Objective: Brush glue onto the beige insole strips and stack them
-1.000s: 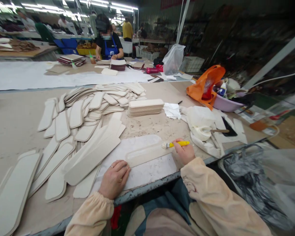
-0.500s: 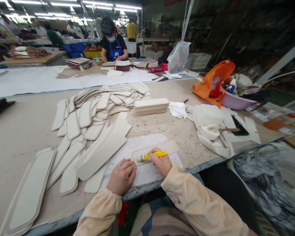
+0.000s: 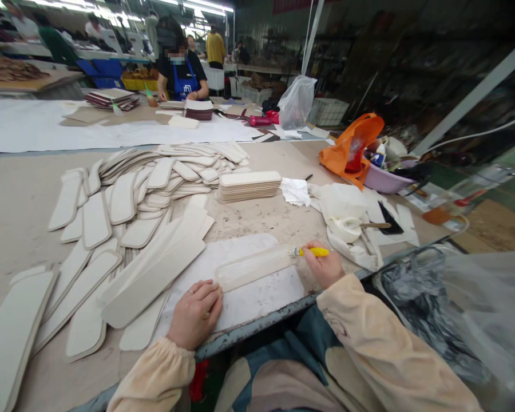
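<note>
My right hand point(image 3: 326, 266) is closed on the yellow handle of a paintbrush point(image 3: 313, 252). Its bristles touch the right end of a long, pale panel with rounded corners point(image 3: 253, 268), whose surface looks wet. Beneath the panel lies a white sheet of paper point(image 3: 257, 303). My left hand point(image 3: 197, 312) lies flat by the panel's left end, its fingertips touching the edge there and a ring on one finger. To the left of that hand, long white panels point(image 3: 154, 280) fan out in an overlapping pile.
A neat stack of panels point(image 3: 249, 187) stands beyond the paper. At right are a wrapped tub of white paste point(image 3: 345, 229) with a wooden stick, a purple basin point(image 3: 388, 178) and an orange bag point(image 3: 352, 149). A co-worker point(image 3: 182, 74) sits across the table. Plastic bags point(image 3: 433, 309) hang beside me.
The brush in my right hand has moved along the panel from its left part to its right end. My left hand stays by the left end. The camera view has turned slightly right.
</note>
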Action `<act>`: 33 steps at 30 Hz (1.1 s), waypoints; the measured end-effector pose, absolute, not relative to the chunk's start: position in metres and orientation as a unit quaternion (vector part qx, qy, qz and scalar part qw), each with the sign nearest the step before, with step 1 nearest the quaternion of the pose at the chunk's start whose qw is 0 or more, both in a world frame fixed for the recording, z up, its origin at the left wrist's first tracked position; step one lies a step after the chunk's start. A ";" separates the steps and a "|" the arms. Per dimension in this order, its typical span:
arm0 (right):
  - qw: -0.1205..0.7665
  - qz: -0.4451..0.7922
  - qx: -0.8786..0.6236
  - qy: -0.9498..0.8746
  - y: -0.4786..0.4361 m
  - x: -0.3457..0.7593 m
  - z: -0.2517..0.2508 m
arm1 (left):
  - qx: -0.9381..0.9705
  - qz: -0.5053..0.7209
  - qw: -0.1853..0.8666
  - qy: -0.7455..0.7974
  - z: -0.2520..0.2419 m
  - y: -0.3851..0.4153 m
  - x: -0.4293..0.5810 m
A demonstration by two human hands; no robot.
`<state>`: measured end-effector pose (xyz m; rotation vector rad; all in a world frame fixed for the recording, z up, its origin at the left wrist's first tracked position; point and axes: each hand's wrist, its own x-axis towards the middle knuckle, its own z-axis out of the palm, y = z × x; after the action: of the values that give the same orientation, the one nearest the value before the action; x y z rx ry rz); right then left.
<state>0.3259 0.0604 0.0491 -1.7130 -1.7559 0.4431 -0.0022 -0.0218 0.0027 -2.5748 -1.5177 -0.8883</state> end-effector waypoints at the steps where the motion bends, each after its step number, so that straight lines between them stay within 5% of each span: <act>1: 0.304 0.128 -0.642 -0.692 0.056 0.325 0.052 | -0.826 -0.286 0.013 -0.486 0.003 -0.022 -0.002; 9: 0.047 0.037 -0.494 -0.868 0.005 0.242 0.046 | -0.828 -0.287 0.021 -0.481 0.004 -0.021 -0.001; 13: 0.154 0.124 -0.418 -0.887 -0.012 0.201 0.049 | -0.831 -0.284 0.024 -0.477 0.003 -0.021 -0.002; 18: 0.379 0.403 -0.444 -0.705 -0.003 0.188 0.053 | -0.828 -0.278 0.007 -0.487 0.001 -0.023 -0.003; 22: 0.403 0.540 -0.516 -0.528 0.021 0.212 0.033 | -0.826 -0.281 0.004 -0.489 0.002 -0.024 -0.003; 29: 0.442 0.426 -0.603 -0.509 0.041 0.276 0.036 | -0.823 -0.287 0.000 -0.490 0.002 -0.023 -0.002; 33: 0.451 0.515 -0.537 -0.494 0.031 0.246 0.044 | -0.824 -0.285 0.002 -0.489 0.001 -0.023 -0.002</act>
<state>0.2458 0.0307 0.0443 -1.3269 -1.2213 1.2719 -0.0020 -0.0232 0.0009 -2.5868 -1.5357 -0.8947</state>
